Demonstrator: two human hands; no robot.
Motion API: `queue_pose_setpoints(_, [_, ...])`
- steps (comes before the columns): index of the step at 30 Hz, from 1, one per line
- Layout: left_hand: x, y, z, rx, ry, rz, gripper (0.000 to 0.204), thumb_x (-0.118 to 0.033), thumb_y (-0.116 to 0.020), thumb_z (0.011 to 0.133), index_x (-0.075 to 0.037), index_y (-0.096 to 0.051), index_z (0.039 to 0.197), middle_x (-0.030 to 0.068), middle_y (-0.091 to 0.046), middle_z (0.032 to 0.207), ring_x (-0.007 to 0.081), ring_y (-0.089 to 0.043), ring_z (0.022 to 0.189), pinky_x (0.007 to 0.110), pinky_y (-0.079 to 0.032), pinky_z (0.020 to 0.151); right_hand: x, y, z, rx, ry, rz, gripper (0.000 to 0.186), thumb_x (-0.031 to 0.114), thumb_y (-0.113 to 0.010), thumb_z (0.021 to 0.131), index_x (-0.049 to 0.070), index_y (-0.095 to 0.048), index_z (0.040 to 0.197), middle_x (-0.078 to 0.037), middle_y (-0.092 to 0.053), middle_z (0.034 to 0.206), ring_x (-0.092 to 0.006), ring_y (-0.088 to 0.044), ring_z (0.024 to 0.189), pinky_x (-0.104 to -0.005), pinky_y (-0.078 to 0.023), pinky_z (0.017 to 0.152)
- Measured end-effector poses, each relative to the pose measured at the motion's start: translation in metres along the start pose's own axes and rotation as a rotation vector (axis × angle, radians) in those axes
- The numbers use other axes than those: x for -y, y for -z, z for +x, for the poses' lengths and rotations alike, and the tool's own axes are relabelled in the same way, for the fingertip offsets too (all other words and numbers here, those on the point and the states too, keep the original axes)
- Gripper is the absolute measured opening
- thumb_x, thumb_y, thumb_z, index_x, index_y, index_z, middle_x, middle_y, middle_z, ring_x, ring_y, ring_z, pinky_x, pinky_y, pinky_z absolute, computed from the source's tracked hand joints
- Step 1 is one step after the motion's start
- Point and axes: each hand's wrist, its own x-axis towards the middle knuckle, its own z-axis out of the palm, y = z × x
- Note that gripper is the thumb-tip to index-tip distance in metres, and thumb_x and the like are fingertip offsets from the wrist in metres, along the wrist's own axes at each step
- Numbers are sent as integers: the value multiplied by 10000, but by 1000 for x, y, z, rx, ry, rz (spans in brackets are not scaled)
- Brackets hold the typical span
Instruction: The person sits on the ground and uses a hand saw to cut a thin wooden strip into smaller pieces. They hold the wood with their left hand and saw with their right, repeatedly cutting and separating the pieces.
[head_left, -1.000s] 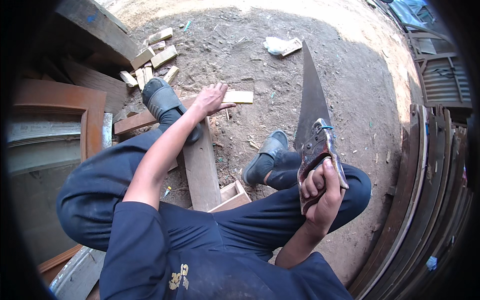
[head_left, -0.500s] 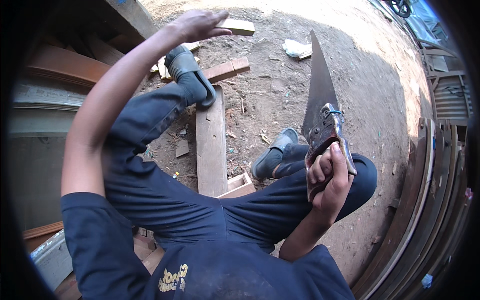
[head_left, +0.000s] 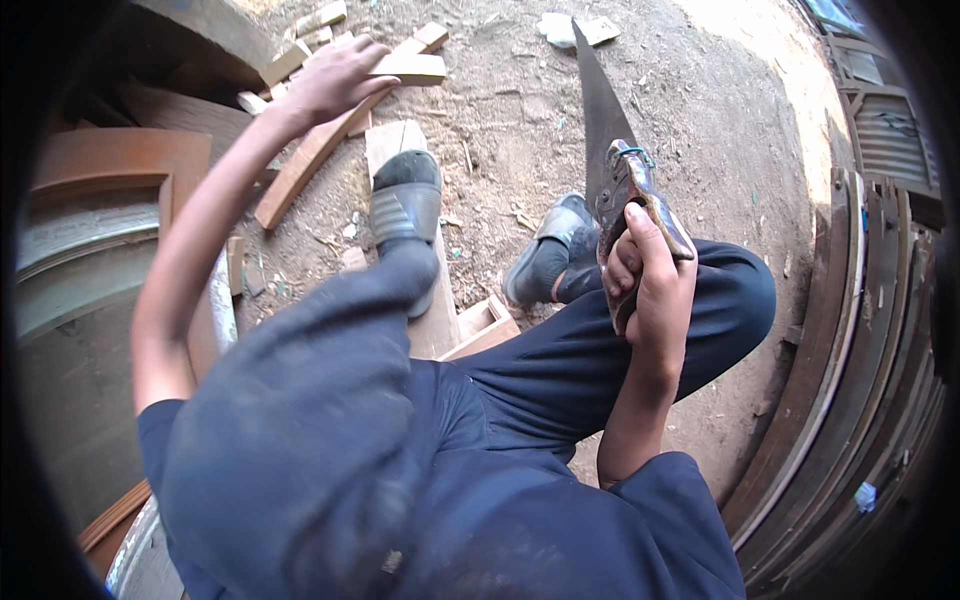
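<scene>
My right hand [head_left: 645, 260] is wrapped round the dark, worn handle of a handsaw [head_left: 605, 115]. The saw is raised over my right knee, its blade pointing up and away. At the far left, my left hand [head_left: 335, 82] grips a short pale wood block [head_left: 412, 67] between thumb and fingers, its free end sticking out to the right. My left slipper [head_left: 405, 195] rests on a long wooden plank [head_left: 436, 335] lying between my legs. A small open wooden box [head_left: 485, 322] sits against the plank's right side.
A reddish length of wood [head_left: 310, 165] and several offcuts [head_left: 320, 18] lie at the far left. Door-like wooden panels [head_left: 120, 150] lean along the left. Long boards [head_left: 850, 350] are stacked at right. A white plastic scrap [head_left: 575, 28] lies on the dirt ground.
My left foot has come over onto the plank, the left knee swinging inward. My left hand, holding the block, appears further left and lower. The saw has shifted slightly left and up.
</scene>
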Motion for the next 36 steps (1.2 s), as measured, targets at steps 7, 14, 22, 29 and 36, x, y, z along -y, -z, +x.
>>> queue_pose_setpoints(7, [-9,-207,-31,266,726,-1157,626,-597,-385,947,-33,-652,1006,57,-592,655,109,-529,490,250,-471,458,-31,-15,17,59,-219,-100,160,179,-545,941,88,-505,815,63,-333,562,-38,-337,421,-206,-294,382])
queue_pose_setpoints(14, [-6,-211,-41,578,603,-1142,599,-677,-646,747,-88,-722,824,25,-639,714,140,-605,655,306,-492,581,-30,-29,25,-8,-202,-111,85,141,-551,933,68,-557,888,66,-343,563,-33,-330,425,-207,-277,375])
queue_pose_setpoints(22, [6,-193,-6,631,458,-897,438,-433,-750,776,-37,-664,941,100,-668,779,155,-631,667,308,-519,587,-31,-33,26,-6,-293,-102,67,77,-530,934,29,-522,887,50,-377,548,-38,-319,414,-219,-288,375])
queue_pose_setpoints(29, [11,-193,9,491,268,-583,277,-199,-673,795,-81,-666,1046,161,-686,922,286,-659,861,391,-524,795,-29,-38,18,13,-285,-100,66,86,-550,931,21,-543,922,45,-399,556,-38,-334,422,-214,-278,371])
queue_pose_setpoints(36, [-14,-199,-17,230,277,-441,239,-241,-618,830,-111,-670,1024,153,-630,1072,318,-609,1028,446,-497,866,-78,-63,-10,10,-210,-109,141,94,-573,917,38,-524,797,37,-460,605,-24,-402,476,-218,-300,398])
